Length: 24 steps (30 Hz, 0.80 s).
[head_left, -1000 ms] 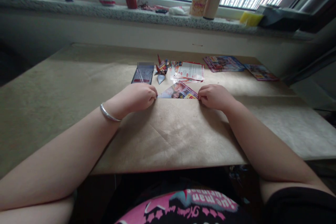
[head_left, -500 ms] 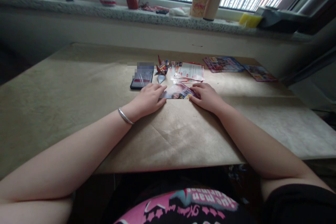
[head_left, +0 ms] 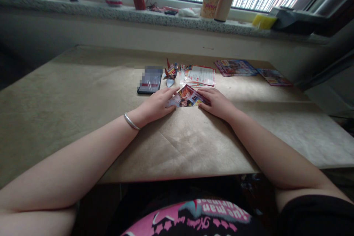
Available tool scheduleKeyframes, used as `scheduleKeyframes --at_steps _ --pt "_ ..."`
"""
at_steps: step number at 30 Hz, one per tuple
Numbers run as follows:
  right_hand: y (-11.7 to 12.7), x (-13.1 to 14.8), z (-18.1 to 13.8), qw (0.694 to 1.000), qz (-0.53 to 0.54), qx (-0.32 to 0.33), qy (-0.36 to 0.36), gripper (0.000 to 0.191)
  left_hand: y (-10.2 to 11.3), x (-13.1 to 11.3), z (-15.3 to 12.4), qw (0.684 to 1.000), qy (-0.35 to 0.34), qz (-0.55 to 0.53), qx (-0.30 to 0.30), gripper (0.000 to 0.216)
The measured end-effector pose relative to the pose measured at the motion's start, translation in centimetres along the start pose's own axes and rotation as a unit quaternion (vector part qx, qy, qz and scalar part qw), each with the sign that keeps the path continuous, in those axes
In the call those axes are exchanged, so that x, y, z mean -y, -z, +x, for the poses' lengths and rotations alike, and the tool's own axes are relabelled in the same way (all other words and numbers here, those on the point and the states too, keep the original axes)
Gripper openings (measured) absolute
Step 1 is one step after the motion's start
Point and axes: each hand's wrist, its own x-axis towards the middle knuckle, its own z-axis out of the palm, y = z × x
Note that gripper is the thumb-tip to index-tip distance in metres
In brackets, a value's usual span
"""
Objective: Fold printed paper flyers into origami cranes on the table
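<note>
A folded piece of colourful printed paper lies on the brown paper-covered table between my hands. My left hand, with a silver bangle at the wrist, rests on the paper's left side, fingers stretched over its edge. My right hand presses the paper's right side with fingers extended. Both hands touch the paper and its upper part lifts slightly off the table.
A dark phone lies just beyond my left hand. A small folded paper crane and a stack of printed leaflets lie behind the paper. More leaflets lie far right. Cups and a can stand on the windowsill.
Both hands went from fists pinching the paper's lower corners to flat fingers on it, moving forward. The paper's upper part has since lifted and turned slightly.
</note>
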Motion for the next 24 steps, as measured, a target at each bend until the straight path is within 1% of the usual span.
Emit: scheduleKeyframes --at_steps 3,7,10,12,15,18,20,24 --pt "0.1 0.1 0.0 1.000 0.015 -0.003 -0.003 0.055 0.0 0.0 0.1 0.999 -0.024 -0.030 -0.018 0.066" --pt "0.0 0.1 -0.1 0.998 0.059 -0.018 -0.021 0.056 -0.4 0.2 0.2 0.995 -0.062 -0.052 -0.054 0.062" --pt "-0.1 0.0 -0.1 0.994 0.098 -0.024 -0.030 0.055 -0.8 0.4 0.2 0.992 -0.072 -0.067 -0.080 0.060" --pt "-0.2 0.0 -0.1 0.990 0.129 -0.028 -0.040 0.055 -0.9 0.5 0.2 0.991 -0.075 -0.077 -0.086 0.060" --pt "-0.3 0.0 -0.2 0.986 0.158 -0.035 -0.047 0.059 -1.0 0.6 0.2 0.991 -0.065 -0.090 -0.076 0.060" --pt "-0.4 0.0 -0.1 0.986 0.159 -0.040 -0.040 0.063 -1.1 0.8 0.1 0.993 -0.034 -0.100 -0.059 0.066" --pt "-0.4 0.1 -0.1 0.986 0.158 -0.040 -0.027 0.061 -1.1 0.9 0.1 0.993 -0.018 -0.105 -0.049 0.069" --pt "-0.2 0.5 -0.2 0.984 0.173 -0.049 -0.010 0.053 -1.0 0.8 0.1 0.993 -0.002 -0.116 -0.030 0.067"
